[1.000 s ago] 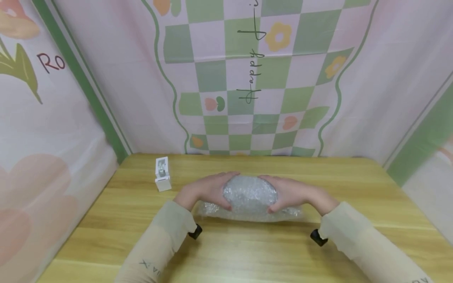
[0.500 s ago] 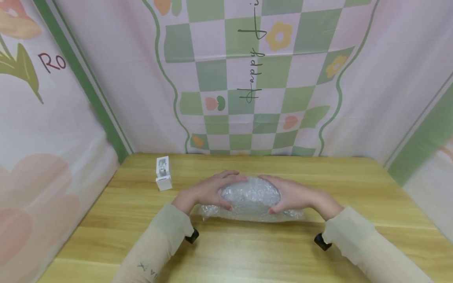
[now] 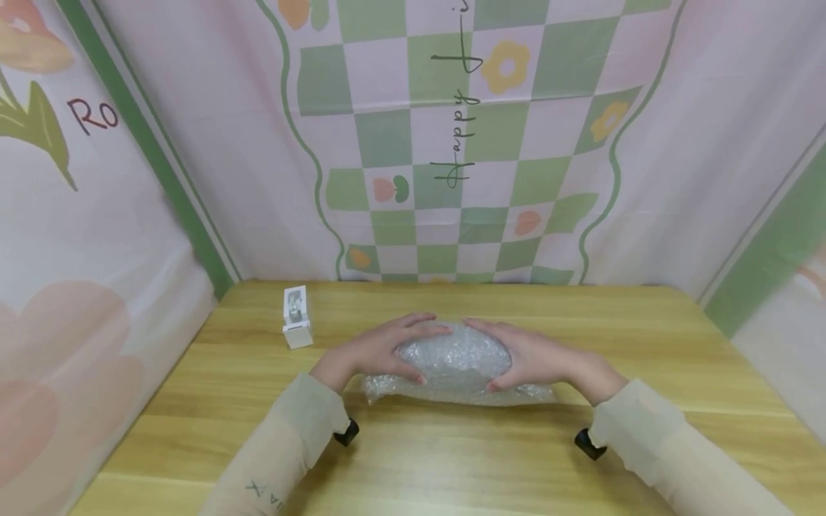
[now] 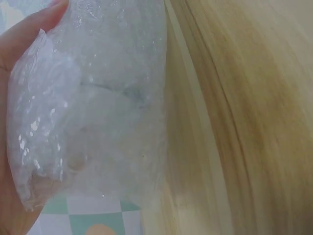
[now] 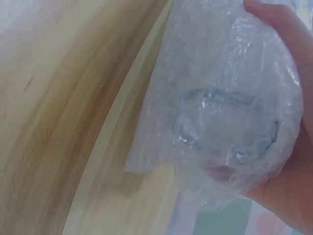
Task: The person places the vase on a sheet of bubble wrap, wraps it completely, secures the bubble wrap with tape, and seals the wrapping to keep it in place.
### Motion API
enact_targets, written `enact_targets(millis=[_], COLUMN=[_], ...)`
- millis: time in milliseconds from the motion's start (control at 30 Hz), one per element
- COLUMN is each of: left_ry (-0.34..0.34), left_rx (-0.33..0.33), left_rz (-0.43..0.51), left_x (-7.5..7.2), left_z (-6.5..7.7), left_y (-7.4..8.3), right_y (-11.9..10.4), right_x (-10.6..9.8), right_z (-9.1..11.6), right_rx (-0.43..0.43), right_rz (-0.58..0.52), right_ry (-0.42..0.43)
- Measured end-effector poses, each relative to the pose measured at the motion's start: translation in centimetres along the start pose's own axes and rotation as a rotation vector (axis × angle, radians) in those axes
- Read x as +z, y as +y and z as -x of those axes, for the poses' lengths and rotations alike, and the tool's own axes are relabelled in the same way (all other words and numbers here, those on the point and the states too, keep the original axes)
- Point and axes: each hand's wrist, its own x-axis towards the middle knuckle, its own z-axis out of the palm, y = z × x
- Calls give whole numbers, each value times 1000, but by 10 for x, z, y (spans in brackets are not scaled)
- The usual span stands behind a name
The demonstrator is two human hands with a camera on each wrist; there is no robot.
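A bundle of clear bubble wrap [image 3: 454, 358] lies crosswise on the wooden table. Its loose edge spreads toward the near side. My left hand [image 3: 381, 351] grips the left end, fingers over the top and thumb on the near face. The right hand [image 3: 535, 355] holds the other end in the same way. In the right wrist view, a round, greenish, see-through rim shows inside the bubble wrap [image 5: 225, 122] at its end. The left wrist view shows the thumb [image 4: 36, 24] against the bubble wrap [image 4: 107, 117]; what is wrapped inside is blurred there.
A small white box [image 3: 297, 317] with an open or windowed top stands at the table's back left. Printed cloth [image 3: 445, 208] hangs behind the wooden table [image 3: 452, 459] and along both sides.
My left hand has shifted slightly left, its fingers now reaching farther over the top of the bubble wrap. The right hand has barely moved. The bundle stays in about the same place.
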Motion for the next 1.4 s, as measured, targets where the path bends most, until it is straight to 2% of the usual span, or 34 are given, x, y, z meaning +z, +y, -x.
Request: enact_targets(millis=[300,633,733,933,1133,1400], left_ry=[0,22,16,2,-12,-33], left_rx=[-28,-9,-1,-6,4,2], left_rz=[-44,-252,-249,-212,-187,-181], left_x=[0,-6,-6,-6,-8,-11], left_z=[-1,2,3,4,3,0], left_y=[-1,0,0,-1,-2,-4], right_y=[-1,-6,-9,-12,-10,-11], right_x=[2,12,13,13,14,15], right_z=[0,2,4,4,4,1], right_rx=[-8,43,37,-39,-106,-208], right_rz=[38,127,159,288,255,301], right_ry=[16,100,119,141,134,124])
